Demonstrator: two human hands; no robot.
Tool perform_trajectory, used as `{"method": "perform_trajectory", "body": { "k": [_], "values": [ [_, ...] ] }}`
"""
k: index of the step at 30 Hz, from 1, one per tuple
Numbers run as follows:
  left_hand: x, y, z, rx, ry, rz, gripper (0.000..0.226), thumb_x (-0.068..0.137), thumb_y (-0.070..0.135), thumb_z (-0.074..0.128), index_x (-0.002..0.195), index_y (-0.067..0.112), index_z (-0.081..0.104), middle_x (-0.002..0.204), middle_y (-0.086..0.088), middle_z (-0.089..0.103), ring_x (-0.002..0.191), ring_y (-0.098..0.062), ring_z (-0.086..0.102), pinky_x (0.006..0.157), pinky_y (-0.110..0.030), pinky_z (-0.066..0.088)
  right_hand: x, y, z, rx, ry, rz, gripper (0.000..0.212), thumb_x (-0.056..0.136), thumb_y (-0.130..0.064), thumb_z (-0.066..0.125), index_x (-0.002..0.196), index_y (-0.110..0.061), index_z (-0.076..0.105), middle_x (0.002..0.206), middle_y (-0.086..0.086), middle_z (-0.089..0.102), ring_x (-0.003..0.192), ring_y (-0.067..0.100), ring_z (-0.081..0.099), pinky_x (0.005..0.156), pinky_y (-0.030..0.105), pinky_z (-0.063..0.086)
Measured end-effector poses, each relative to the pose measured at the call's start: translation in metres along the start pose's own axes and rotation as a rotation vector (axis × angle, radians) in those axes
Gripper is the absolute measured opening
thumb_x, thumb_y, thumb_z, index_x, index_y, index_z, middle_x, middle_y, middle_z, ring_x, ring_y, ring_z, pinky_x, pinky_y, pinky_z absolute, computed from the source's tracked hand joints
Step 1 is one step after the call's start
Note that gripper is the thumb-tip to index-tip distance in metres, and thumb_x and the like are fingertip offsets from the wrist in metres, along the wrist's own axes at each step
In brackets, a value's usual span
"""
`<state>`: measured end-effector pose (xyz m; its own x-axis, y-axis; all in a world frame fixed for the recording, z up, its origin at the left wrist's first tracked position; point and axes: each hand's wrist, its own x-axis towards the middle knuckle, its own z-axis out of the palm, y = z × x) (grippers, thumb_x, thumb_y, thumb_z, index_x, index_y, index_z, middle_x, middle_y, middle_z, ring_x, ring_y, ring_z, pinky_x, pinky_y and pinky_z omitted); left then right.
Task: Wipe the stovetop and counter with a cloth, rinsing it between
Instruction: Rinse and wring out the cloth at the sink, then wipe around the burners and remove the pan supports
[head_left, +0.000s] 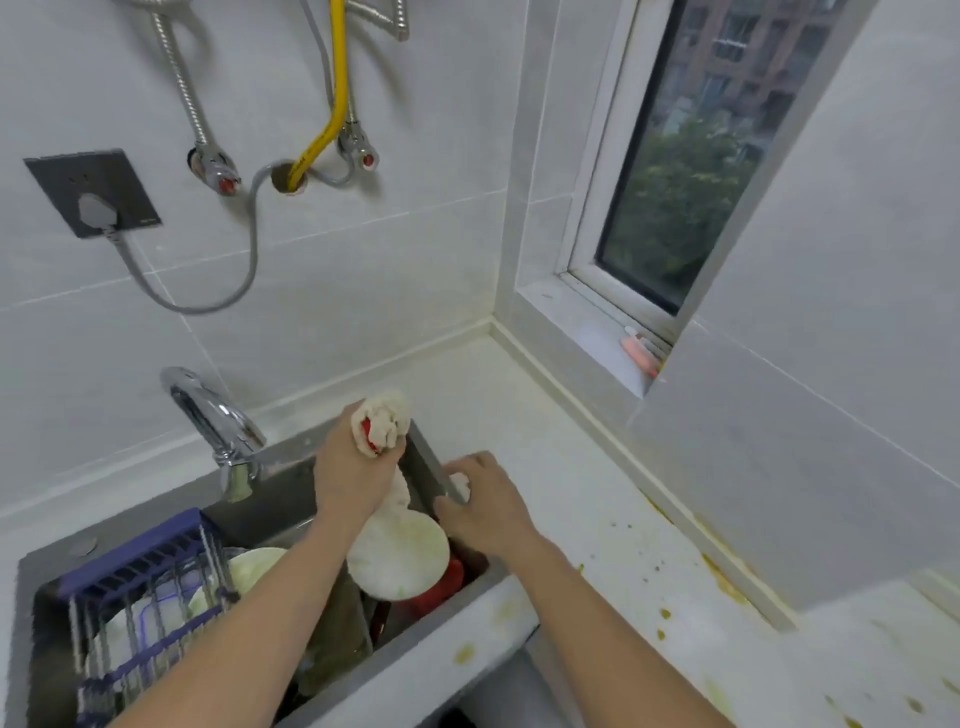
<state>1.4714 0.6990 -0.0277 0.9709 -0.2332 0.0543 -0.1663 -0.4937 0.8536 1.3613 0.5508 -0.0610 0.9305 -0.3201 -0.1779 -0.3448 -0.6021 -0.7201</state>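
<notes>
Both forearms and hands (358, 467) are bare, with no sleeves.

A chrome faucet (218, 421) stands at the sink's back rim. A blue wire rack (140, 603) fills the sink's left end, with plates (397, 558) beside it. On the windowsill's near corner lies a pink item (640, 353).

A home kitchen: sink (426, 470), faucet (218, 415), tiled wall (363, 260), stained counter (623, 545).
</notes>
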Motion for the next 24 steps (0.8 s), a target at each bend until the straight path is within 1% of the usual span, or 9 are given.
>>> {"method": "perform_trajectory", "body": {
  "k": [3, 5, 7, 10, 12, 14, 17, 21, 24],
  "values": [
    [-0.037, 0.040, 0.038, -0.275, -0.247, 0.004, 0.037, 0.086, 0.024, 0.083, 0.118, 0.021, 0.063, 0.110, 0.004, 0.071, 0.102, -0.015, 0.068, 0.089, -0.034, 0.052, -0.052, 0.023, -0.033, 0.224, 0.205, 0.167, 0.031, 0.101, -0.034, 0.063, 0.130, -0.025, 0.070, 0.132, -0.008, 0.061, 0.114, 0.014, 0.062, 0.101, 0.029, 0.050],
    [-0.068, 0.062, 0.068, -0.392, -0.417, -0.024, 0.048, 0.083, 0.037, 0.085, 0.121, 0.021, 0.062, 0.112, 0.003, 0.071, 0.102, -0.012, 0.069, 0.085, -0.030, 0.053, -0.095, 0.035, -0.053, 0.412, 0.313, 0.267, 0.028, 0.104, -0.028, 0.055, 0.125, -0.024, 0.073, 0.125, -0.007, 0.069, 0.110, 0.011, 0.064, 0.097, 0.029, 0.052],
    [-0.108, 0.085, 0.102, -0.420, -0.548, 0.033, 0.063, 0.073, 0.055, 0.082, 0.122, 0.023, 0.061, 0.112, 0.005, 0.071, 0.101, -0.008, 0.069, 0.084, -0.029, 0.053, -0.147, 0.044, -0.076, 0.554, 0.415, 0.366, 0.026, 0.107, -0.027, 0.049, 0.121, -0.026, 0.071, 0.114, -0.007, 0.072, 0.099, 0.011, 0.065, 0.084, 0.029, 0.053],
    [-0.175, 0.122, 0.150, -0.430, -0.734, 0.088, 0.073, 0.065, 0.067, 0.078, 0.122, 0.025, 0.062, 0.111, 0.006, 0.073, 0.101, -0.006, 0.070, 0.090, -0.034, 0.057, -0.229, 0.075, -0.107, 0.608, 0.567, 0.472, 0.023, 0.107, -0.029, 0.049, 0.117, -0.028, 0.070, 0.107, -0.008, 0.072, 0.092, 0.009, 0.064, 0.077, 0.027, 0.052],
    [-0.219, 0.142, 0.176, -0.435, -0.849, 0.108, 0.066, 0.066, 0.062, 0.081, 0.120, 0.029, 0.063, 0.111, 0.007, 0.075, 0.102, -0.008, 0.072, 0.093, -0.039, 0.058, -0.279, 0.099, -0.125, 0.592, 0.669, 0.515, 0.025, 0.106, -0.029, 0.052, 0.120, -0.024, 0.071, 0.115, -0.008, 0.073, 0.099, 0.006, 0.065, 0.082, 0.023, 0.049],
    [-0.263, 0.165, 0.194, -0.436, -0.951, 0.142, 0.050, 0.074, 0.048, 0.086, 0.116, 0.033, 0.064, 0.110, 0.009, 0.076, 0.103, -0.009, 0.072, 0.093, -0.037, 0.057, -0.325, 0.120, -0.143, 0.553, 0.747, 0.551, 0.026, 0.104, -0.028, 0.054, 0.122, -0.022, 0.072, 0.120, -0.010, 0.072, 0.106, 0.005, 0.064, 0.089, 0.024, 0.048],
    [-0.334, 0.200, 0.222, -0.414, -1.054, 0.249, 0.036, 0.084, 0.025, 0.086, 0.113, 0.028, 0.065, 0.106, 0.009, 0.076, 0.101, -0.009, 0.072, 0.091, -0.033, 0.057, -0.401, 0.152, -0.171, 0.488, 0.848, 0.585, 0.023, 0.102, -0.025, 0.059, 0.117, -0.021, 0.075, 0.113, -0.011, 0.074, 0.103, 0.005, 0.066, 0.089, 0.024, 0.049],
    [-0.420, 0.248, 0.273, -0.394, -1.112, 0.366, 0.030, 0.084, 0.028, 0.087, 0.107, 0.029, 0.068, 0.100, 0.010, 0.077, 0.098, -0.010, 0.072, 0.091, -0.037, 0.056, -0.515, 0.204, -0.204, 0.408, 1.007, 0.661, 0.015, 0.096, -0.022, 0.065, 0.100, -0.023, 0.080, 0.096, -0.013, 0.077, 0.090, 0.003, 0.069, 0.091, 0.026, 0.054],
    [-0.491, 0.284, 0.319, -0.382, -1.143, 0.423, 0.034, 0.082, 0.030, 0.088, 0.110, 0.026, 0.068, 0.104, 0.010, 0.076, 0.101, -0.012, 0.072, 0.096, -0.042, 0.056, -0.619, 0.261, -0.222, 0.390, 1.079, 0.758, 0.014, 0.093, -0.027, 0.064, 0.091, -0.027, 0.079, 0.088, -0.011, 0.078, 0.086, 0.005, 0.070, 0.087, 0.033, 0.058]
  ]
}}
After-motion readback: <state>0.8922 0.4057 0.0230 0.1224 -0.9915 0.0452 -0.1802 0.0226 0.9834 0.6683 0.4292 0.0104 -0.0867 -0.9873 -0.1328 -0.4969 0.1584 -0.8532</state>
